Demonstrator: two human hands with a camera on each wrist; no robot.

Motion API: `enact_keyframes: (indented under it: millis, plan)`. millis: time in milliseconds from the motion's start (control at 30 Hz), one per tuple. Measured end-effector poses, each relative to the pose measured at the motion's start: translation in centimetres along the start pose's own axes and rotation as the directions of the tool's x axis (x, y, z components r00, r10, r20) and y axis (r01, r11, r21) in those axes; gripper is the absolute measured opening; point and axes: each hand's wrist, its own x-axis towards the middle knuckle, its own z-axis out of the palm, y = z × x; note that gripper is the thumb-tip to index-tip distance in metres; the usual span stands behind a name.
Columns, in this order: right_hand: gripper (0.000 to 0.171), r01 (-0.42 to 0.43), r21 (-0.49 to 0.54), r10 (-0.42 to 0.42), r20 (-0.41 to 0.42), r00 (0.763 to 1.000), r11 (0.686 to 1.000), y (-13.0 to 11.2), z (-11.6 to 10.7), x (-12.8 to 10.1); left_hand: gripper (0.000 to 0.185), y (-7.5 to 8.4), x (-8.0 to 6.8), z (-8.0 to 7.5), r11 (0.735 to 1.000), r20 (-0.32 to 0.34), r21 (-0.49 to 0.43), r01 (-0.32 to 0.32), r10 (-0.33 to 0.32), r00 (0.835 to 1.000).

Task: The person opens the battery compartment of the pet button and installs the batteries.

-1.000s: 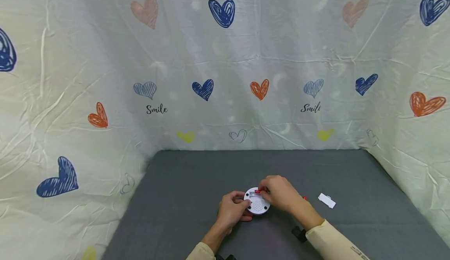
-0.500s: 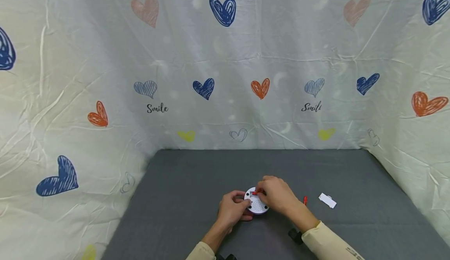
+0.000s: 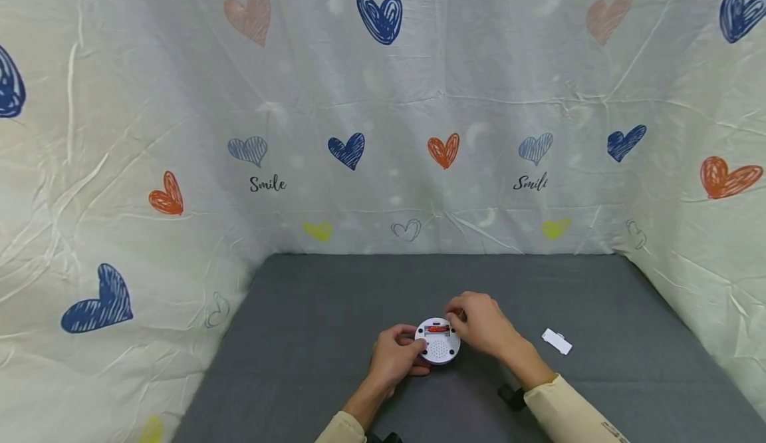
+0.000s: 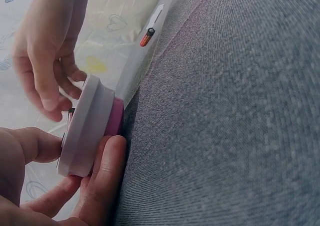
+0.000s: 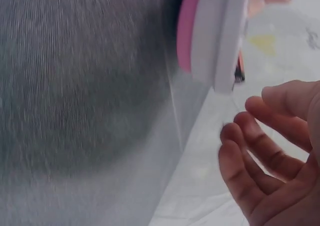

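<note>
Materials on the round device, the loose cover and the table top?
Device: looks like smooth matte white plastic, moulded with a perforated grille; a pink base layer shows, plastic or rubber, can't tell. Cover: thin white piece with a tab, likely the same plastic. Table top: grey woven fabric, fine weave visible in the left wrist view.

Two bare hands, cream long sleeves

The left hand (image 3: 395,356) and right hand (image 3: 481,326) wear nothing; both forearms end in pale cream sleeves, the right sleeve (image 3: 574,416) bearing small dark lettering near its cuff.
</note>
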Motion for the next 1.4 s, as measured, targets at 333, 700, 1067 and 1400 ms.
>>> enact_keyframes:
  millis: [333, 700, 1067, 1400]
  plan:
    - [0.017, -0.251, 0.225, 0.216, 0.169, 0.962, 0.941, 1.4, 0.1, -0.6, 0.038, 0.2, -0.1, 0.0, 1.0, -0.002, -0.016, 0.016, -0.016, 1.0]
    - [0.014, -0.325, 0.361, 0.279, 0.173, 0.945, 0.874, 1.3, 1.7, -1.0, 0.039, 0.3, -0.1, 0.1, 1.0, -0.001, -0.007, 0.014, -0.014, 1.0]
    - [0.01, -0.287, 0.26, 0.278, 0.07, 0.958, 0.922, 0.6, 1.9, -0.6, 0.04, 0.7, 0.0, 0.1, 1.0, -0.011, -0.004, 0.006, -0.006, 1.0]
    - [0.01, -0.252, 0.223, 0.238, 0.087, 0.967, 0.942, 1.9, 1.2, -0.6, 0.038, 0.6, 0.0, 0.3, 1.0, -0.021, -0.005, 0.011, -0.011, 1.0]
